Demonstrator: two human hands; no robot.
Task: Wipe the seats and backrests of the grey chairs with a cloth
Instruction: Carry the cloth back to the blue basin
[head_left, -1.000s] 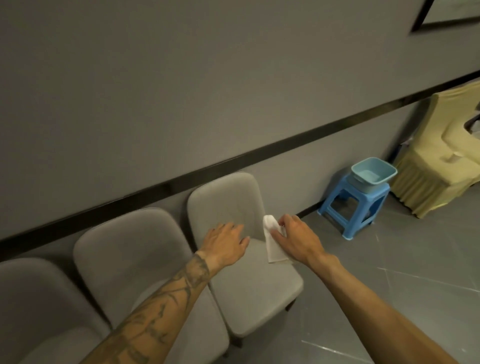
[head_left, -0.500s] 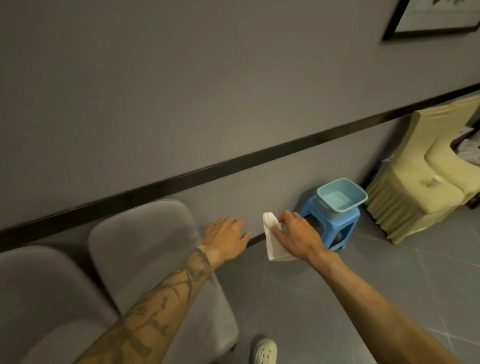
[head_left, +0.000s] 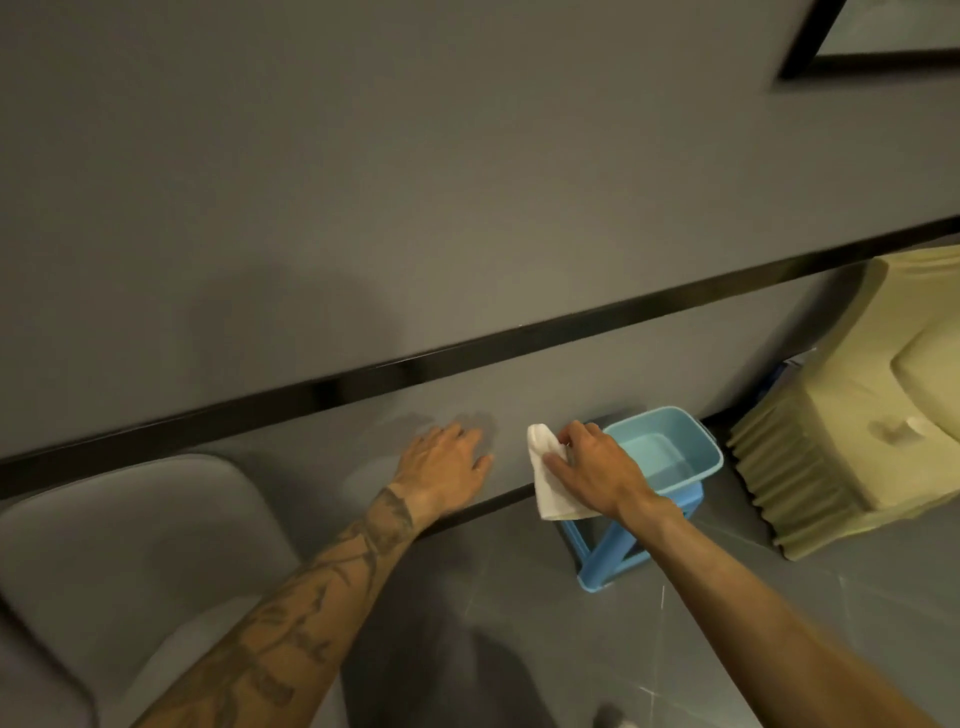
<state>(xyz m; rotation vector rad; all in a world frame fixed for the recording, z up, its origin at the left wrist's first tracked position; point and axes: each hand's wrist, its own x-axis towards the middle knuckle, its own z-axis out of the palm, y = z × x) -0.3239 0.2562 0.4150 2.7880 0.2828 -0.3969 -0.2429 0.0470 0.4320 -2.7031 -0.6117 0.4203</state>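
both hands have moved away from the grey chair (head_left: 130, 545), now at the lower left. right hand (head_left: 597, 470) pinches the white cloth (head_left: 548, 483) in front of the blue basin (head_left: 667, 452). left hand (head_left: 441, 467) is flat, holding nothing.

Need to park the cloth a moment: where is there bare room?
Bare floor lies between the grey chair and the blue stool, and again between the stool and the yellow covered seat. What shows of the chair's seat is bare too. Crowded: the stool top, filled by the basin, beside the right hand holding the cloth.
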